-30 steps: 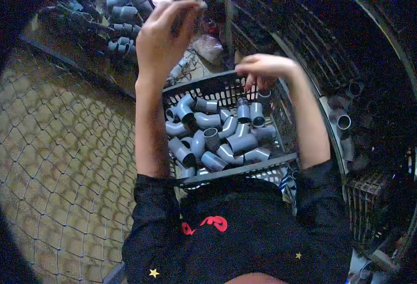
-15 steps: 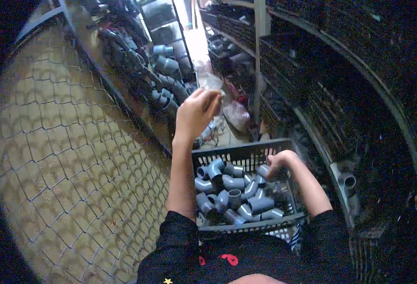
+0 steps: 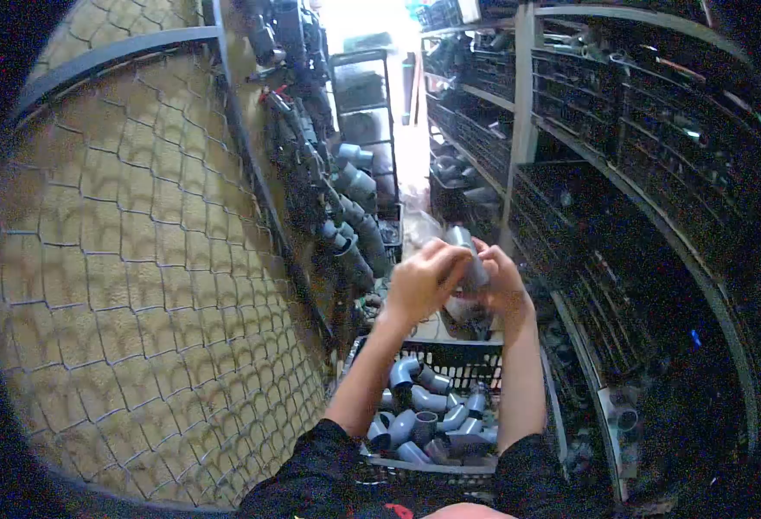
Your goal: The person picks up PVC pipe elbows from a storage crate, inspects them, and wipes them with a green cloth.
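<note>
A grey pipe fitting (image 3: 477,270) is held up in front of me, above the far rim of a black plastic basket (image 3: 458,348). My right hand (image 3: 503,275) grips it from the right side. My left hand (image 3: 428,281) is at its left side, with fingers pinched together against it; whether they hold something small is hidden. Below both hands, the basket holds several grey pipe elbows and fittings (image 3: 428,399).
Wire mesh fence (image 3: 138,259) runs along the left. Beyond it stand stacked grey pipe fittings (image 3: 356,186). Shelves with dark crates (image 3: 571,208) line the right. A clear plastic bag (image 3: 419,227) lies in the aisle behind my hands.
My right hand has risen from the basket with a grey fitting. My left hand has come to it from the upper left. The view has tilted up, showing more of the aisle.
</note>
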### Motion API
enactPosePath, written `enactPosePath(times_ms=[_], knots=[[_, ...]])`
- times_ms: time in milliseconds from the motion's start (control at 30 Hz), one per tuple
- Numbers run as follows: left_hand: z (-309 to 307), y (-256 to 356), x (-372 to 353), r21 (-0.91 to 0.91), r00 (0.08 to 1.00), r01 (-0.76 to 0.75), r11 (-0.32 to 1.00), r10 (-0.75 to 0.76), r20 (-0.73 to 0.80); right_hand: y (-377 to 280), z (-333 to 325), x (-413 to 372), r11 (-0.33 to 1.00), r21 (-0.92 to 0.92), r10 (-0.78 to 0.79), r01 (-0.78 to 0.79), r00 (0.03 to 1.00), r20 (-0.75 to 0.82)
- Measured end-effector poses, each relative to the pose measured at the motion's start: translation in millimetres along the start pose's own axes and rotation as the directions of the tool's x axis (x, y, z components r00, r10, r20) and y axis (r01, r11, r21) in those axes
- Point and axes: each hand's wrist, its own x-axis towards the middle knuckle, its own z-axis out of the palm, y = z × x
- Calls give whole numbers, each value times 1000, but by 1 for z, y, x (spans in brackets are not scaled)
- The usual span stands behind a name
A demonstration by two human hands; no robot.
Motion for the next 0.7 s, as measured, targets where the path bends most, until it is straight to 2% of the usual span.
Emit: enactPosePath(times_ms=[33, 67, 133, 200, 233, 267, 300, 333, 367, 433, 467, 500, 567, 600, 667, 700], knots=[[7, 1, -2, 41, 1000, 12, 999, -12, 14, 7, 6, -7, 998, -41, 44, -53, 981, -191], [15, -4, -3, 29, 999, -7, 1000, 9, -50, 17, -1, -7, 982, -176, 46, -72, 988, -149], [19, -6, -3, -19, 984, 72, 997, -74, -159, 28, -10, -4, 895, -438, 58, -84, 996, -73], [24, -13, -4, -78, 967, 80, 994, -97, -237, 22, -3, -13, 920, -386, -18, -60, 981, -194], [26, -12, -4, -71, 981, 48, 996, -61, -185, 17, 5, -18, 933, -358, -53, -44, 965, -256], [29, -10, -5, -67, 991, 19, 998, -28, -130, 19, 1, -17, 965, -247, -146, 87, 962, -232], [32, -7, -8, -63, 997, -8, 998, 3, -75, 9, 15, -25, 978, -168, -165, 121, 947, -277], [35, 1, -9, -99, 1000, 11, 995, -12, -6, 7, 19, -29, 951, -261, -253, 167, 903, -346], [35, 6, -9, -101, 999, -26, 995, 22, -44, 5, 22, -30, 912, -357, -345, 202, 849, -402], [35, 12, -8, -102, 988, -105, 989, 93, -120, -1, 15, -32, 863, -477, -315, 169, 917, -245], [38, 9, -6, -138, 960, -159, 978, 121, -252, -5, 12, -32, 830, -535, -290, 160, 942, -168], [34, 10, -3, -159, 965, -121, 980, 79, -252, -19, 31, -44, 808, -589, -157, -27, 953, -259], [21, 13, 2, -197, 970, -43, 979, -7, -245, -22, 29, -52, 607, -794, -195, 30, 975, -111], [21, 9, 4, -207, 963, -78, 975, 19, -269, -21, 31, -52, 668, -742, -244, 58, 959, -144], [21, 8, 1, -241, 978, -90, 966, 39, -206, -18, 38, -44, 767, -628, -331, 129, 919, -215], [18, 11, 1, -259, 983, -96, 961, 51, -175, -20, 49, -42, 772, -622, -405, 128, 853, -328]])
